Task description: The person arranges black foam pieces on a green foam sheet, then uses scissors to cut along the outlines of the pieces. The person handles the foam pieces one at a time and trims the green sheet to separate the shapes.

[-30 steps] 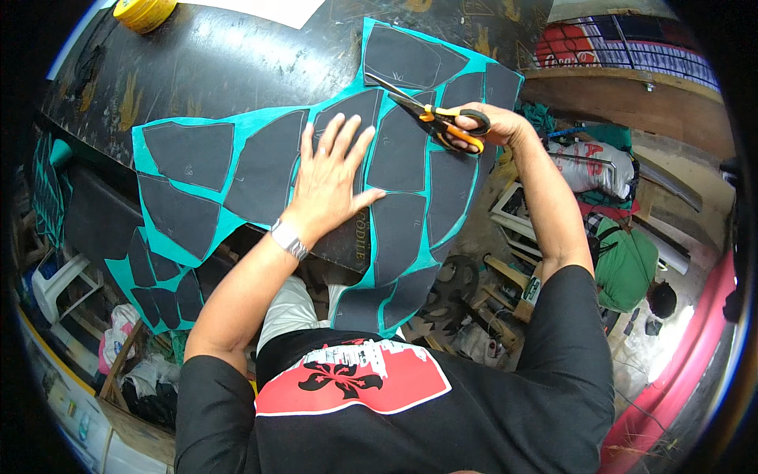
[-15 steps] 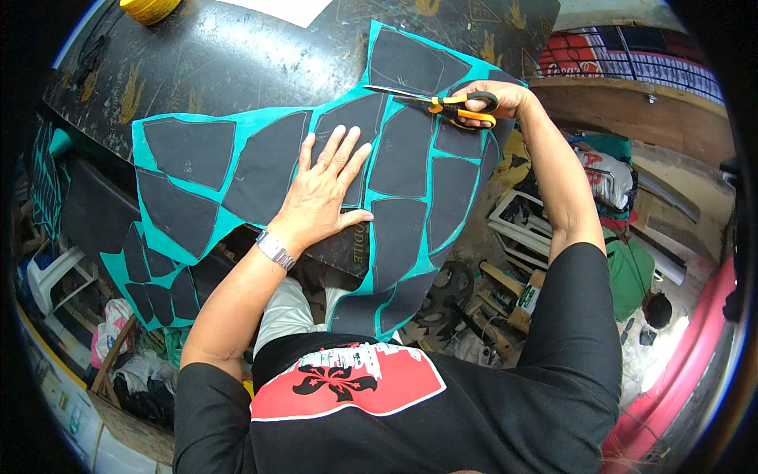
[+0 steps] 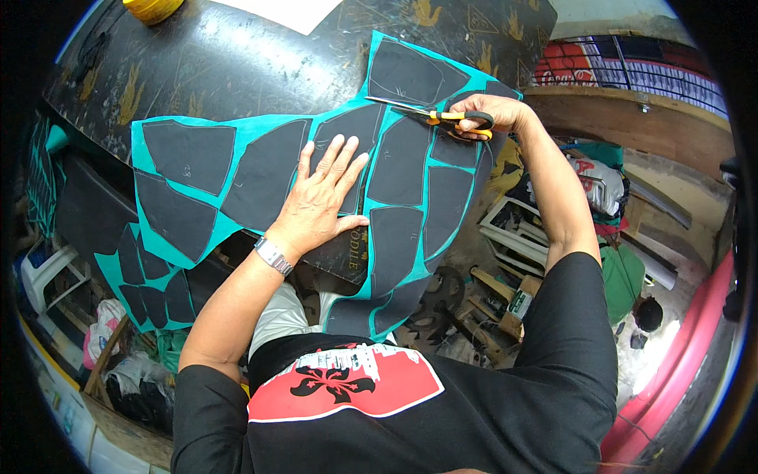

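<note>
A teal sheet (image 3: 272, 123) with several dark, outlined panels (image 3: 264, 174) on it lies across the front of the black table and hangs over its near edge. My left hand (image 3: 322, 193) rests flat on the sheet near its middle, fingers spread. My right hand (image 3: 499, 114) grips the scissors (image 3: 448, 117) by their yellow-and-black handles. The blades point left across the strip between the far panel (image 3: 410, 73) and the panels nearer me. Whether the blades are parted is hard to make out.
The dark table (image 3: 260, 71) carries a yellow round object (image 3: 151, 8) and white paper (image 3: 288, 9) at its far side. More teal-and-dark material (image 3: 154, 276) hangs at the left. A white plastic chair (image 3: 513, 233) and clutter stand on the floor at right.
My right hand and the scissors sit slightly nearer me, and the far part of the sheet has shifted the same way. My left hand stays pressed in nearly the same place.
</note>
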The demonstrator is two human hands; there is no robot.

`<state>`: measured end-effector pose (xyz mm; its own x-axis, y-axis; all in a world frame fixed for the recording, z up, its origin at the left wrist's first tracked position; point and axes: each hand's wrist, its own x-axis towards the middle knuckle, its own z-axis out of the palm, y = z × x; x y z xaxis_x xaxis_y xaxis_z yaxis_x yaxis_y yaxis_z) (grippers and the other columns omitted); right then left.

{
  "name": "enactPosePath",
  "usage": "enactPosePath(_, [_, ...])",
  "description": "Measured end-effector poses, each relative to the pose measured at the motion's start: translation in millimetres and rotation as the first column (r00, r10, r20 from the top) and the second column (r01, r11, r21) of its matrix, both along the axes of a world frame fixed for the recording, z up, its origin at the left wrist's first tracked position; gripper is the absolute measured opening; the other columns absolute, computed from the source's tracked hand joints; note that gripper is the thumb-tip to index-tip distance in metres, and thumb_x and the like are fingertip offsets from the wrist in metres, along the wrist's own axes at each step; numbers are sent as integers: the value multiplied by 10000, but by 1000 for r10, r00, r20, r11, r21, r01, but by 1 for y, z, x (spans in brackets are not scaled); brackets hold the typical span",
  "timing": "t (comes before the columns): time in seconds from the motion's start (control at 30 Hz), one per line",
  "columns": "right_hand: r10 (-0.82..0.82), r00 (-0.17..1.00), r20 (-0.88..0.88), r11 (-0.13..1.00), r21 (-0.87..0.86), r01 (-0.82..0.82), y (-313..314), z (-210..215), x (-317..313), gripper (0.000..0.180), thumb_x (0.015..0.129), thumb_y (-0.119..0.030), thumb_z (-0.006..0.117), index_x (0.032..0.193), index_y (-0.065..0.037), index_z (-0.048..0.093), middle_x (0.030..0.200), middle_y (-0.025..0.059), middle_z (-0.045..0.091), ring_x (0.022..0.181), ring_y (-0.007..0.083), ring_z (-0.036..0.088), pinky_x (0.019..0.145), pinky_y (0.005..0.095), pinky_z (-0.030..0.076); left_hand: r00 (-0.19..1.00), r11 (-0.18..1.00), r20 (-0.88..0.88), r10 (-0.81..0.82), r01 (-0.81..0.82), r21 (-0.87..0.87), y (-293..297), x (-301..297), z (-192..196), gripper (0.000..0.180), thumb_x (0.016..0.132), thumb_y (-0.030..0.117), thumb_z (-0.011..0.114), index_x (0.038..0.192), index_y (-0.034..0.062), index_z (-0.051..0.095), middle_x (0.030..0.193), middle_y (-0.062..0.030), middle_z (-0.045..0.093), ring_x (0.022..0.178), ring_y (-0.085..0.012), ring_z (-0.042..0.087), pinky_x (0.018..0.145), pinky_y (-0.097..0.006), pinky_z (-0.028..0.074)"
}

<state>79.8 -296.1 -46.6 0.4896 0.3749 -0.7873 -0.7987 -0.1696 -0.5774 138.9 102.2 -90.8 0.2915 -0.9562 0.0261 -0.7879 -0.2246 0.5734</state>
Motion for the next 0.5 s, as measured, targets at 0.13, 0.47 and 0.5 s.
enactPosePath(0.13, [82, 996, -30, 995, -56, -83, -9, 4, 15, 353, 822, -345, 825, 928, -59, 646, 746, -17, 614, 611, 59, 544, 558, 209, 421, 1000, 1000, -9, -4, 4, 0, 1, 0, 0, 1022, 749, 580, 738, 1545, 98, 314, 1630, -138, 224, 1522, -315, 165, 1222, -561, 78])
enactPosePath(0.47, [112, 992, -52, 994, -4, -113, 9, 1, 32, 386, 828, -400, 814, 929, -72, 636, 740, -4, 623, 593, 60, 559, 520, 205, 426, 993, 996, -89, -80, 76, -42, 7, 10, -2, 1011, 727, 417, 818, 1536, 72, 319, 1622, -157, 244, 1520, -335, 172, 1219, -567, 89])
enactPosePath(0.5, [130, 991, -15, 989, -65, -131, 11, 0, 33, 387, 823, -404, 818, 906, -75, 632, 717, -11, 613, 577, 57, 550, 502, 206, 411, 992, 994, -96, -82, 75, -74, 7, 10, -2, 997, 731, 396, 820, 1532, 70, 325, 1620, -160, 249, 1519, -337, 176, 1219, -567, 92])
